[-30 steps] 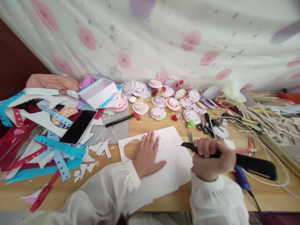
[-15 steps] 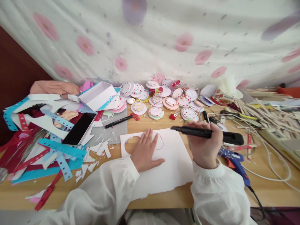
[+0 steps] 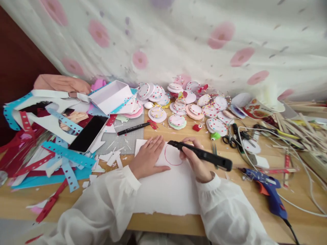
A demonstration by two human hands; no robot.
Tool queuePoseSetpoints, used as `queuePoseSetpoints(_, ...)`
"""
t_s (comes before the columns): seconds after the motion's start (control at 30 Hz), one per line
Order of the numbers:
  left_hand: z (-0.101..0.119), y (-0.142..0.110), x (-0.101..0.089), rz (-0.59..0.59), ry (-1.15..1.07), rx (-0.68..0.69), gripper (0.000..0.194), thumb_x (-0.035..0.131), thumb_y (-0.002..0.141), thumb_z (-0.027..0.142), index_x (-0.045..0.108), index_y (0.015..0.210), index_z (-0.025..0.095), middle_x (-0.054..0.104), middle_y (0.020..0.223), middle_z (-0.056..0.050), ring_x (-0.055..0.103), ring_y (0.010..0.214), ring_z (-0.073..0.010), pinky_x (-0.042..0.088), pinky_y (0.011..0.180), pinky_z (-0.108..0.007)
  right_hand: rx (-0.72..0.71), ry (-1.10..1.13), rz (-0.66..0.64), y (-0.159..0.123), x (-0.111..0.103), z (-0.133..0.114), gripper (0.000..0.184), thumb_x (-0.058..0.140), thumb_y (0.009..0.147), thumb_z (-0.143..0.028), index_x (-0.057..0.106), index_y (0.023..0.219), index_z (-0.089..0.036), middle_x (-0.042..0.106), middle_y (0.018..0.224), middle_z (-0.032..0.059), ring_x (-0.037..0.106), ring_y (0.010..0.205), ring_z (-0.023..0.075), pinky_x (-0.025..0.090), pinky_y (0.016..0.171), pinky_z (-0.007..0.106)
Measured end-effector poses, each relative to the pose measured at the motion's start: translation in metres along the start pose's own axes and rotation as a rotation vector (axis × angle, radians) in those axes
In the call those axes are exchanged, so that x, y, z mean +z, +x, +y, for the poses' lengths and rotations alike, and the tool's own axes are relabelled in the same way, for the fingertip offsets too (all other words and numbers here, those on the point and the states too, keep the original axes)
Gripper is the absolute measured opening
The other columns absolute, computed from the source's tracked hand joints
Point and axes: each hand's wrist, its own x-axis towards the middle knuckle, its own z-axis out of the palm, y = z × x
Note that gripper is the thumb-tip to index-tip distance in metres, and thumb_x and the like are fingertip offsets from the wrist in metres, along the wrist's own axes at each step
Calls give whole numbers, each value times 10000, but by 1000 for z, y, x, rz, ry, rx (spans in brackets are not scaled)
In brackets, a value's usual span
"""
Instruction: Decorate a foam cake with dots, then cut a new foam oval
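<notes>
Flat on a white sheet of paper (image 3: 166, 190) lies my left hand (image 3: 148, 156), fingers stretched out and thumb spread toward the right. A red drawn circle (image 3: 170, 162) shows on the sheet just right of that hand. My right hand (image 3: 195, 158) grips a black utility knife (image 3: 204, 153), its tip pointing left at the circle's upper edge. Whether the blade touches the paper I cannot tell. The hole cut in the sheet, seen before, is now covered by my left hand or out of sight.
A blue glue gun (image 3: 268, 185) with a cord lies at the right, near scissors (image 3: 230, 140). Decorated paper discs (image 3: 177, 120) line the back. A black marker (image 3: 134, 128), a phone (image 3: 89, 133) and paper scraps (image 3: 67, 160) lie left. Wooden sticks (image 3: 293, 126) are piled back right.
My right hand has brought the knife left and down to the drawn circle. The sheet has shifted and straightened, and my left hand has moved slightly left, uncovering more of the circle.
</notes>
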Motion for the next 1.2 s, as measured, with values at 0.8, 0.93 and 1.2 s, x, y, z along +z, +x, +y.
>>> queuePoseSetpoints(0.8,16,-6,8,47,-12,-138,883,498,812,607,276,1446,34,199,1545,-216,106,1450,-325,114,1176,-454,-79,-671,196,-18,43,25,148,595,744,-212,488,844,-234,577,682,-39,527,562,119,435,548,228)
queuePoseSetpoints(0.93,16,-5,8,44,-21,-130,872,499,814,592,274,1446,35,202,1545,-212,110,1450,-323,110,1176,-460,-132,-676,158,-18,44,25,130,573,750,-197,480,833,-235,559,702,-34,511,570,117,434,559,231)
queuePoseSetpoints(1.2,15,-5,8,24,-17,-134,867,474,821,595,271,1447,31,195,1547,-212,111,1449,-324,100,1176,-456,-142,-681,119,-16,48,18,93,556,771,-197,469,784,-226,533,667,-36,477,555,113,406,556,223)
